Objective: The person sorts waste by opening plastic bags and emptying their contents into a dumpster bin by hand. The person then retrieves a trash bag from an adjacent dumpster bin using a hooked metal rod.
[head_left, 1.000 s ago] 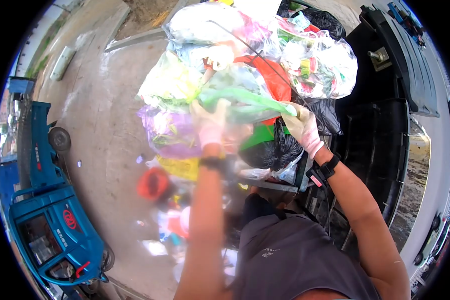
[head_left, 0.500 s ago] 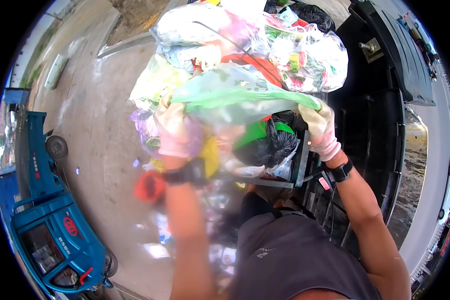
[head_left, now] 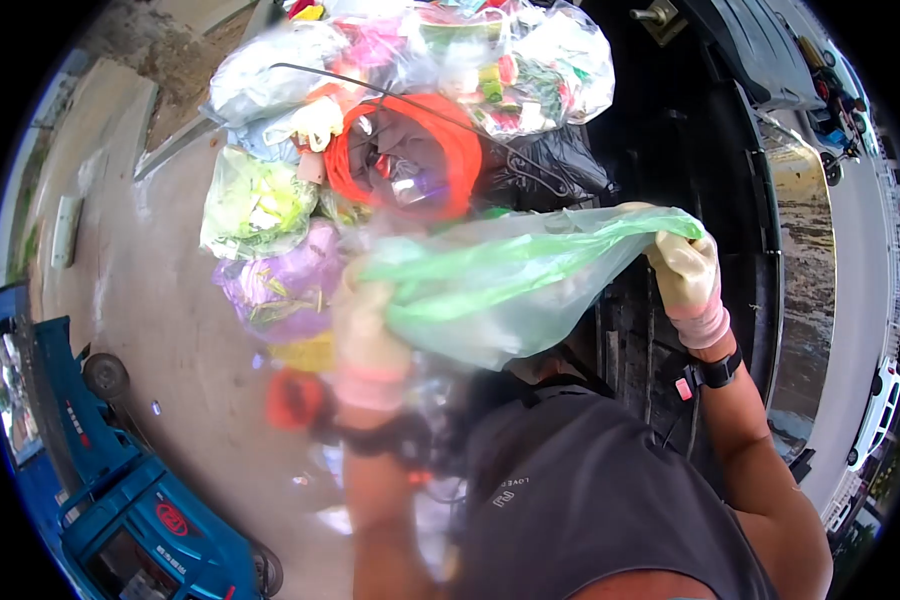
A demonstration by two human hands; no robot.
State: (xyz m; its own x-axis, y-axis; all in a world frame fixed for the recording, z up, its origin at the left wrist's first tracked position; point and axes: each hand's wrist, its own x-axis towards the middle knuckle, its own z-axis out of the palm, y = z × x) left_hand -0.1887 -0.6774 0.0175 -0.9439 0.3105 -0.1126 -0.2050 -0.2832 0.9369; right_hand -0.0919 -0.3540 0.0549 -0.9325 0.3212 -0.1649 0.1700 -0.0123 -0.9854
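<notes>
A translucent green plastic bag [head_left: 540, 290] is stretched sideways between my hands in front of my chest. My left hand [head_left: 368, 320], in a cream and pink glove and blurred by motion, grips the bag's left end. At the opposite end, my right hand [head_left: 688, 275] is closed on the bag's rim, in a matching glove. Just beyond the bag lies an orange-red bag [head_left: 460, 150] with its mouth spread around dark rubbish. A thin dark metal rod [head_left: 370, 87] crosses over it.
Filled rubbish bags pile up ahead, among them a clear bag [head_left: 560, 75], a pale green bag [head_left: 260, 205] and a purple bag [head_left: 295, 285]. A dark metal container [head_left: 690, 170] stands at right. To the left, a blue three-wheeled truck [head_left: 155, 510] is parked on the concrete.
The stretched green bag and both hands have come nearer my body, with my right hand further right. The orange-red bag, earlier mostly covered, now shows. The view has shifted.
</notes>
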